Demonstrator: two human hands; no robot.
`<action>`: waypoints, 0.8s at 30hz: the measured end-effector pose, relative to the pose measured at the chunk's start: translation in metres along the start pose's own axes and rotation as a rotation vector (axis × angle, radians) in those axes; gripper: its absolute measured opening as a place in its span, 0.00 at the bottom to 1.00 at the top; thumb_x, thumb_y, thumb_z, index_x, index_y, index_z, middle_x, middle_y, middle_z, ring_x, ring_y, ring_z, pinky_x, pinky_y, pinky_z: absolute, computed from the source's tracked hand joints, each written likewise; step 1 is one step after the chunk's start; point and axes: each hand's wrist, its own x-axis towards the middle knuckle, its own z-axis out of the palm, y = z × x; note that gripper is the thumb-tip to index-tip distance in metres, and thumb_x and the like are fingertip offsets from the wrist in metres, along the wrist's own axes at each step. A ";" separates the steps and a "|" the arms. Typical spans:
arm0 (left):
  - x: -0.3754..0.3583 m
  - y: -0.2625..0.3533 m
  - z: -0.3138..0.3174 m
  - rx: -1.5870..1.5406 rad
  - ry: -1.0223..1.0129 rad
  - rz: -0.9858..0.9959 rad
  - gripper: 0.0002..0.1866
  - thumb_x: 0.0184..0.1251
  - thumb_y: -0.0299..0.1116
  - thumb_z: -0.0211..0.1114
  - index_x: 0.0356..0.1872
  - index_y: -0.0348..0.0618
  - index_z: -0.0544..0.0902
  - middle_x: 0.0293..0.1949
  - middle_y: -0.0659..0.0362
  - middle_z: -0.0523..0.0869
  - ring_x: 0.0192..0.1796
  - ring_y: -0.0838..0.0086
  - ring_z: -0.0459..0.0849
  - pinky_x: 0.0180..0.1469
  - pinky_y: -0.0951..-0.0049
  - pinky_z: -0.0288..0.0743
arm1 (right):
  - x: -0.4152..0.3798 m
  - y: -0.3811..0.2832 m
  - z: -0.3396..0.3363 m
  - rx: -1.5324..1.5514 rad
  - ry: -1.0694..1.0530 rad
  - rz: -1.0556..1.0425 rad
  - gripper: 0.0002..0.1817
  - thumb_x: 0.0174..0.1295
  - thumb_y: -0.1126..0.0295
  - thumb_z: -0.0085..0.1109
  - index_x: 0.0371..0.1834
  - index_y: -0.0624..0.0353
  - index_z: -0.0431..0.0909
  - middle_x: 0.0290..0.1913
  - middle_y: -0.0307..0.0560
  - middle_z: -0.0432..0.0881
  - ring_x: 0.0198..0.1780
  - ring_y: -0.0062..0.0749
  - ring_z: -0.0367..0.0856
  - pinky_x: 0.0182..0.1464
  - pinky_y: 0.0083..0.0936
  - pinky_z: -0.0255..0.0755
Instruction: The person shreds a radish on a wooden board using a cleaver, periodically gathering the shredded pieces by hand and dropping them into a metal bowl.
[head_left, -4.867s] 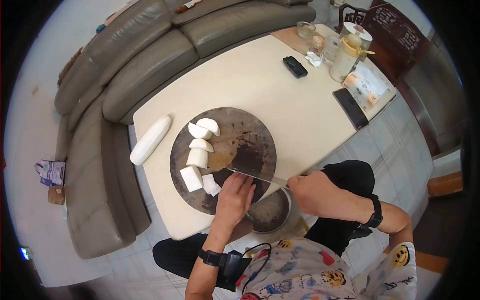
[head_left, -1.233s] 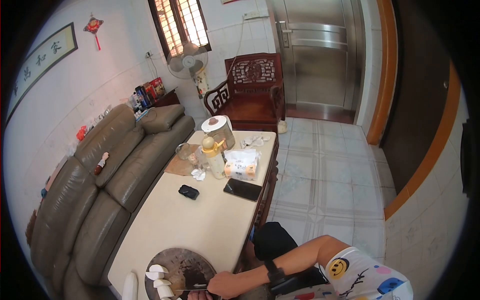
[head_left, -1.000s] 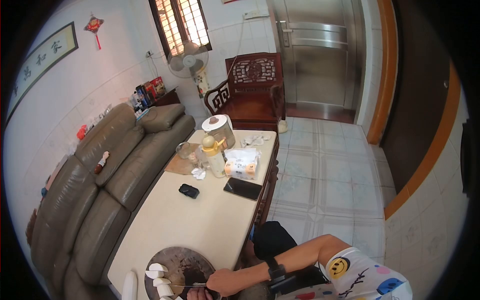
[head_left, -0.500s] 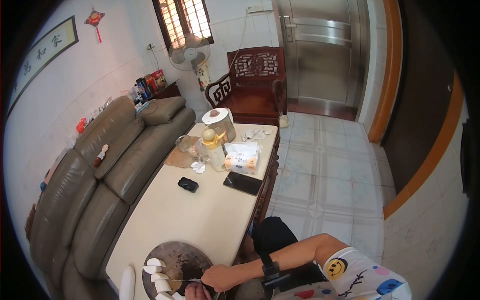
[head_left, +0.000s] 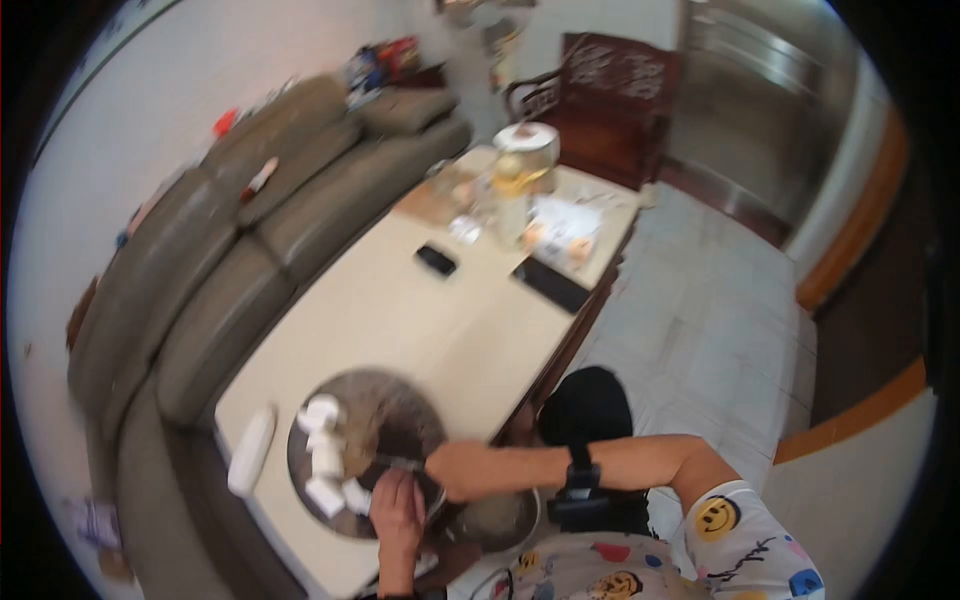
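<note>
While the view is smeared by motion, the round chopping board point(head_left: 365, 455) shows at the near end of the bench point(head_left: 440, 330), with white radish chunks point(head_left: 322, 455) lined along its left side and one whole peeled radish point(head_left: 250, 452) lying just off the board to the left. The right hand point(head_left: 455, 470) is closed around the handle of a knife point(head_left: 400, 463), whose blade reaches left over the dark middle of the board. The left hand point(head_left: 397, 505) lies on the board's near edge just below the blade; whether its fingers are spread or curled I cannot tell through the blur. A metal bowl point(head_left: 500, 520) sits low beside the bench, under the right forearm. To cut well here, the left fingertips should tuck back from the edge, the blade should come straight down, and eyes should settle on the board first.
</note>
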 end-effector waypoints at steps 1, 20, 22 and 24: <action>0.000 0.001 -0.002 -0.024 -0.015 -0.023 0.10 0.51 0.22 0.64 0.37 0.34 0.80 0.41 0.48 0.80 0.46 0.53 0.79 0.50 0.58 0.74 | 0.001 -0.002 -0.002 0.000 -0.016 0.009 0.08 0.39 0.75 0.59 0.23 0.68 0.80 0.28 0.65 0.81 0.34 0.57 0.82 0.37 0.44 0.76; 0.003 0.004 -0.003 -0.023 0.014 -0.114 0.08 0.48 0.19 0.66 0.33 0.35 0.81 0.35 0.54 0.80 0.40 0.61 0.81 0.40 0.67 0.77 | -0.017 0.002 0.004 -0.092 0.009 -0.076 0.08 0.40 0.75 0.57 0.23 0.69 0.77 0.24 0.62 0.79 0.30 0.56 0.81 0.33 0.41 0.75; 0.003 0.004 -0.004 -0.015 0.005 -0.131 0.08 0.48 0.19 0.66 0.32 0.35 0.81 0.35 0.54 0.80 0.39 0.61 0.81 0.40 0.67 0.77 | -0.010 -0.005 0.000 -0.099 -0.087 -0.053 0.07 0.39 0.75 0.58 0.22 0.69 0.78 0.25 0.62 0.80 0.30 0.55 0.81 0.33 0.41 0.76; 0.003 0.004 -0.003 -0.019 0.005 -0.140 0.08 0.48 0.19 0.66 0.32 0.35 0.81 0.35 0.54 0.80 0.40 0.61 0.81 0.40 0.66 0.77 | -0.001 -0.009 0.006 -0.092 -0.036 -0.076 0.07 0.40 0.75 0.58 0.22 0.68 0.78 0.26 0.61 0.80 0.32 0.54 0.82 0.34 0.42 0.76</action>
